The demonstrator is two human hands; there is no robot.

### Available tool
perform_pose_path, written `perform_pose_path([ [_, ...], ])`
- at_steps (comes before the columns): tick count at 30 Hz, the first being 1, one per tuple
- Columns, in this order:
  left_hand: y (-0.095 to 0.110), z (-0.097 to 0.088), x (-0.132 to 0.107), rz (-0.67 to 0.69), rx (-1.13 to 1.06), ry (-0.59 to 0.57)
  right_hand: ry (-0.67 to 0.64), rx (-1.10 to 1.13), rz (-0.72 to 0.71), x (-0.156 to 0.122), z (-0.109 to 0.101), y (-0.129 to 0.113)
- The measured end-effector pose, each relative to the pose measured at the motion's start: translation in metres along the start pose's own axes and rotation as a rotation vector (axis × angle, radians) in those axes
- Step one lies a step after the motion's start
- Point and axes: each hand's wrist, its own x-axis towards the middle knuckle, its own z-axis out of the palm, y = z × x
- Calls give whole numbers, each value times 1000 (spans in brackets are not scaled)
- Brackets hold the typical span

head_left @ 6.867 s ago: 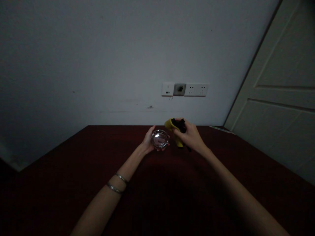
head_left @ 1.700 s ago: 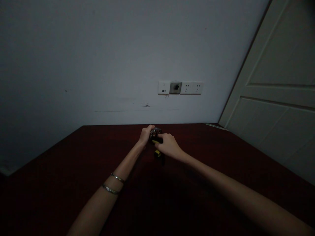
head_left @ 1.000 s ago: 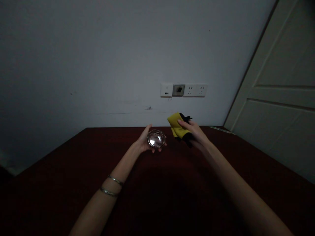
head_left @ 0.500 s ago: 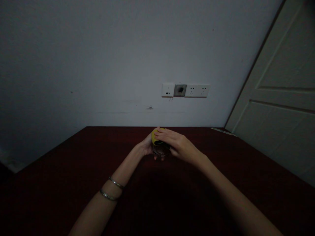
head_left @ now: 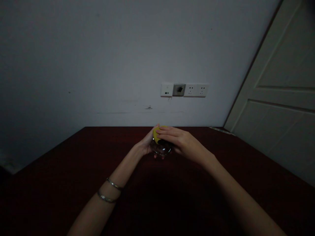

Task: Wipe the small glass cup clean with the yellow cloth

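Observation:
My left hand (head_left: 147,144) cups a small round glass dish (head_left: 161,150) above the dark red table (head_left: 61,183), fingers curled under it. My right hand (head_left: 182,144) lies over the top of the dish with its fingers pressed on a yellow and black cloth (head_left: 156,133), which is pushed into the dish. Only a yellow edge of the cloth shows past the fingertips. Two thin metal bangles (head_left: 109,191) sit on my left forearm.
A white wall stands behind the table with a row of sockets and a switch (head_left: 184,90). A pale panelled door (head_left: 280,98) fills the right side. A thin light strip (head_left: 219,130) lies at the table's far right corner.
A second ago my right hand held the cloth up, apart from the dish. It has since come down on the dish and pressed the cloth in; the hands have barely shifted since.

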Motion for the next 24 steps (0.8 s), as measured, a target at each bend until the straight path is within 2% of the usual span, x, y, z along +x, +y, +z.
perform_pose_path([
  [5,3,4,-3,-4,20,-15,-12,38,7,-2,-3,3],
  [17,10,-2,-10,72,-22,-76,19,-77,64,-7,-10,3],
  [21,10,-3,-10,111,-48,-56,34,-106,96,-7,-11,1],
  [24,9,-4,-8,159,-117,24,34,-142,149,-7,-10,0],
])
